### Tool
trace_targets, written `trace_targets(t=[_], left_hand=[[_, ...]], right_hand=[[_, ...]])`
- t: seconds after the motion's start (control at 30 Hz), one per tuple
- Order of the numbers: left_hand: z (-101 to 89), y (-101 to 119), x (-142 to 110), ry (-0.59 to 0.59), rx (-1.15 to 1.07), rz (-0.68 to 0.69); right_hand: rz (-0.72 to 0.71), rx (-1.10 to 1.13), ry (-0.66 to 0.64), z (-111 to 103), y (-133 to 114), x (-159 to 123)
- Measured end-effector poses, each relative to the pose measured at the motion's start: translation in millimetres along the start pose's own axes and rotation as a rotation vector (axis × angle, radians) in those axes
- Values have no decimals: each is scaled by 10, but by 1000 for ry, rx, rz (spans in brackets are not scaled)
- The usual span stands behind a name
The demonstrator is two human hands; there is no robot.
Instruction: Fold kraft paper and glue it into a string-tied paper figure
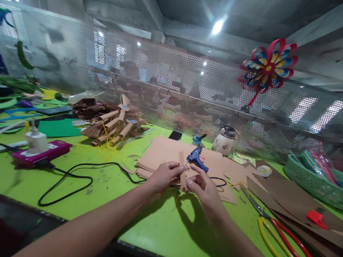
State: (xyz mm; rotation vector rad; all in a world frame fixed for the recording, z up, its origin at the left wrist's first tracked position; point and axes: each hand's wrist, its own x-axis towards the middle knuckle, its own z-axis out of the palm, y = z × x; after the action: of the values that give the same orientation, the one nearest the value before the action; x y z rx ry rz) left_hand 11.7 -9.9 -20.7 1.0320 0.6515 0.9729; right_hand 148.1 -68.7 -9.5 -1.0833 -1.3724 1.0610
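Note:
In the head view both of my hands meet over the front of a stack of light brown paper sheets (156, 153). My left hand (165, 176) pinches a narrow brown paper strip (183, 180) between thumb and forefinger. From the other side, my right hand (203, 187) is curled with its thumb at the strip's edge, gripping it. Some thin yellow thread hangs below the strip. Just beyond my fingers a blue glue gun (198, 160) lies on the sheets, its nozzle towards my hands.
Large scissors (282, 238) and dark brown sheets (281, 193) lie at right, beside a green basket (315, 184). A black cord (89, 165) loops left from a purple power strip (40, 155). Rolled paper pieces (113, 122) are heaped behind. A jar (223, 141) stands near the mesh partition (171, 75).

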Motion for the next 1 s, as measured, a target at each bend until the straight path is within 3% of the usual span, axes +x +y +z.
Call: trace_targets(t=[0.3,0.43,0.7,1.0], left_hand=[[42,-49,-13,-1,61,7],[57,-39,-37,-80,19,24],[53,-55,-24,-13,-14,29],[36,-35,-35,-99,-33,15]], right_hand=[[-11,-138,70,9,109,22],[-35,-150,79,-17,130,22],[-71,-195,34,-18,124,11],[-74,-255,22,-22,130,11]])
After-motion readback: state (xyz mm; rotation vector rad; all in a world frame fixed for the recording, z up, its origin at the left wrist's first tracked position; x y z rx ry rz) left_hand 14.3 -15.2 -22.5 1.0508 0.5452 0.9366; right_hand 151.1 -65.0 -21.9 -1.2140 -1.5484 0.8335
